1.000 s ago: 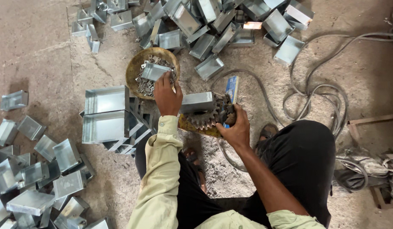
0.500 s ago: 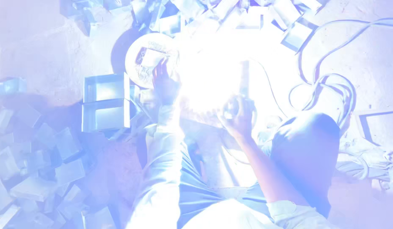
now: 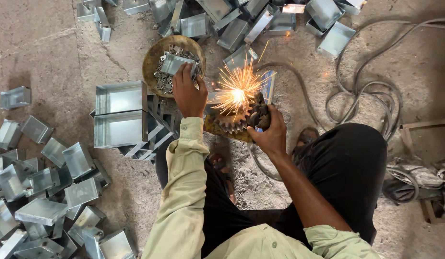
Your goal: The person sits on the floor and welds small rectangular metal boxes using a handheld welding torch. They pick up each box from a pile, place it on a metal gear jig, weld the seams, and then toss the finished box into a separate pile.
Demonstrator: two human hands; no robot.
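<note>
My left hand [image 3: 189, 93] grips the left end of a small grey metal box [image 3: 213, 99] that rests on a rusty toothed gear [image 3: 232, 123] on the floor. My right hand [image 3: 269, 134] is closed around a dark welding holder [image 3: 259, 114] at the gear's right side. A burst of orange sparks [image 3: 237, 92] flares between the two hands and hides most of the box. My knees and dark trousers are just below.
A round rusty bowl [image 3: 155, 53] of small metal pieces sits beside my left hand. Two open metal trays [image 3: 119, 112] lie to its left. Heaps of folded metal boxes [image 3: 40, 192] cover the left and top [image 3: 241, 21]. Grey cables [image 3: 371, 93] loop at the right.
Half a second ago a white glare washed out the whole view. It has shrunk to a spark burst at the box. Both hands remain at the gear.
</note>
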